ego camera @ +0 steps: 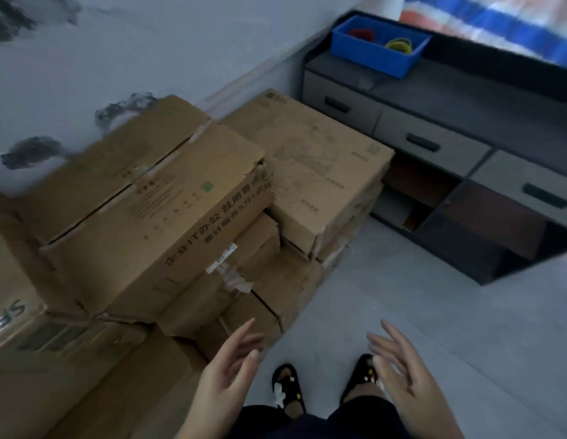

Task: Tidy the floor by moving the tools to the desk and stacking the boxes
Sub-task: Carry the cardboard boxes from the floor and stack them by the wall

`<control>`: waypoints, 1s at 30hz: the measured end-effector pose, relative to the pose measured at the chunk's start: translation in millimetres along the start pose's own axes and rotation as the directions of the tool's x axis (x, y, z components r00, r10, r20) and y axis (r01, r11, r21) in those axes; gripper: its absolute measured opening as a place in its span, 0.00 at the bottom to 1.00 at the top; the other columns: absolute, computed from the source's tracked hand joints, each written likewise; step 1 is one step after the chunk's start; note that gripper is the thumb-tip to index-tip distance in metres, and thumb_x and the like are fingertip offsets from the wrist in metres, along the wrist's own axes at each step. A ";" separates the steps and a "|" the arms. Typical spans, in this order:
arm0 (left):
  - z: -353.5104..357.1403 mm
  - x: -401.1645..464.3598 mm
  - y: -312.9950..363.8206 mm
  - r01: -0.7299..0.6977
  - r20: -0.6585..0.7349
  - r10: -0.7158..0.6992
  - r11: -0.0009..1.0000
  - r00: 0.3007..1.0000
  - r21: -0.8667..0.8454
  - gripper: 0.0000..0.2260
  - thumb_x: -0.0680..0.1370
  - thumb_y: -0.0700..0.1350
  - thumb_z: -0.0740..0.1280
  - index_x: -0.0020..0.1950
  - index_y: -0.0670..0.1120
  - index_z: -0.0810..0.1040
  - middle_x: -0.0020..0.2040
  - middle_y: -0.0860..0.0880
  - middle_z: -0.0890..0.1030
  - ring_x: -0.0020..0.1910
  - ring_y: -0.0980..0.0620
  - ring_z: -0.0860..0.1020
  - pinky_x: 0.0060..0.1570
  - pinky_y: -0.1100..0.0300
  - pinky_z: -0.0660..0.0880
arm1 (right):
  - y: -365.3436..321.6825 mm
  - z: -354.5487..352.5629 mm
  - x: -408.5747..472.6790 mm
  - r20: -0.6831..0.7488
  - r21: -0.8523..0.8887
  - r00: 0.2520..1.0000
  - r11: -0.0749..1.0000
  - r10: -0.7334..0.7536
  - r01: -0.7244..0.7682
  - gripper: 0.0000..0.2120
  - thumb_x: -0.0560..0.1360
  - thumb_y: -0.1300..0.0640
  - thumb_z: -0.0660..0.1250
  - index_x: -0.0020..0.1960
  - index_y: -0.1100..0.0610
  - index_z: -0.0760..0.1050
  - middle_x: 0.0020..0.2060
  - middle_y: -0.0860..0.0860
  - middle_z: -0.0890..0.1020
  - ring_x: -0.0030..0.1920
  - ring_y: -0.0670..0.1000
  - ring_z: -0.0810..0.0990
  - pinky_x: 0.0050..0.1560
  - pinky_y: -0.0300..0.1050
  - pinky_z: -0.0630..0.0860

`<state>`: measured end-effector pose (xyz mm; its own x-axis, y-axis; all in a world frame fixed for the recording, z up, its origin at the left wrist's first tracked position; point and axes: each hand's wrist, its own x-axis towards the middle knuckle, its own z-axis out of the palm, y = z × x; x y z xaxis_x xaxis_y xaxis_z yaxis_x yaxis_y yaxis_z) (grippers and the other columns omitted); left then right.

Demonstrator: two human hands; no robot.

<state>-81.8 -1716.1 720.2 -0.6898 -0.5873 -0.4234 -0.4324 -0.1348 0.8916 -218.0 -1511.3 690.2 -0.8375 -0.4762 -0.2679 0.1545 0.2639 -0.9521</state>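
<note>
left hand (226, 369): held released, nothing grasped
right hand (399, 372): held released, nothing grasped
cardboard boxes (168, 198): stacked against wall

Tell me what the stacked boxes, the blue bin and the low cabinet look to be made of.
Boxes: brown corrugated cardboard, matte, with creased corners, torn edges and taped seams. Blue bin: likely moulded plastic, uniform colour, smooth thin walls. Cabinet: probably laminated board, matte grey drawer fronts with dark recessed handles and a darker brown panel; blur leaves the exact finish open.
</note>
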 end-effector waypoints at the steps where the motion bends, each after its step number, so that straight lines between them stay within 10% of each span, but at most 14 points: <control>1: 2.6 -1.2 -0.6 -0.003 0.039 0.002 1.000 0.999 0.010 0.17 0.73 0.51 0.63 0.62 0.60 0.72 0.55 0.55 0.81 0.53 0.64 0.78 0.48 0.67 0.76 | 1.1 -2.5 -8.8 -0.046 0.012 0.999 1.000 -0.005 0.005 0.29 0.63 0.33 0.69 0.63 0.39 0.72 0.54 0.37 0.81 0.56 0.40 0.79 0.51 0.27 0.73; 9: 38.4 -33.0 -3.8 -0.102 0.280 0.073 0.991 0.957 0.089 0.14 0.77 0.45 0.63 0.59 0.60 0.71 0.54 0.53 0.81 0.52 0.63 0.79 0.53 0.64 0.75 | 26.3 -34.6 -93.6 -0.284 0.002 0.959 1.000 -0.001 0.002 0.22 0.74 0.68 0.63 0.61 0.46 0.69 0.51 0.38 0.82 0.52 0.38 0.80 0.49 0.25 0.72; 14: 94.2 -78.7 -21.7 -0.208 0.487 0.103 0.964 0.867 0.166 0.16 0.78 0.40 0.62 0.59 0.60 0.71 0.54 0.53 0.81 0.52 0.64 0.78 0.46 0.71 0.75 | 55.9 -69.0 -192.6 -0.484 0.053 0.872 0.997 0.074 -0.056 0.20 0.76 0.63 0.65 0.62 0.44 0.69 0.48 0.36 0.82 0.50 0.39 0.81 0.48 0.25 0.72; 17: 138.8 -119.9 -44.2 -0.280 0.653 0.077 0.936 0.754 0.213 0.17 0.78 0.39 0.62 0.62 0.57 0.70 0.54 0.52 0.80 0.51 0.64 0.79 0.49 0.71 0.75 | 77.2 -86.1 -272.5 -0.649 0.149 0.745 0.986 0.156 -0.076 0.18 0.75 0.50 0.67 0.63 0.43 0.69 0.49 0.38 0.83 0.51 0.40 0.81 0.49 0.26 0.72; 25: 248.4 -230.3 -86.9 -0.494 0.922 -0.009 0.842 0.387 0.215 0.16 0.74 0.40 0.64 0.59 0.55 0.73 0.47 0.47 0.84 0.47 0.55 0.82 0.47 0.70 0.76 | 130.8 -101.3 -452.0 -0.888 0.363 0.268 0.928 0.372 -0.084 0.20 0.76 0.62 0.63 0.62 0.41 0.68 0.48 0.38 0.83 0.51 0.41 0.81 0.53 0.38 0.74; 30: 306.5 -272.7 -96.3 -0.616 0.985 -0.063 0.773 0.162 0.151 0.20 0.77 0.31 0.62 0.59 0.55 0.72 0.49 0.59 0.83 0.46 0.60 0.82 0.44 0.75 0.73 | 147.4 -106.8 -496.5 -0.896 0.440 0.064 0.898 0.439 -0.006 0.20 0.77 0.64 0.62 0.62 0.42 0.69 0.47 0.39 0.83 0.49 0.41 0.82 0.49 0.28 0.73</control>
<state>-30.0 -1298.3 700.4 -0.6558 0.6997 -0.2834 0.0027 0.3776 0.9260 164.6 -1146.4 698.6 -0.4555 0.8369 -0.3035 0.3741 -0.1295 -0.9183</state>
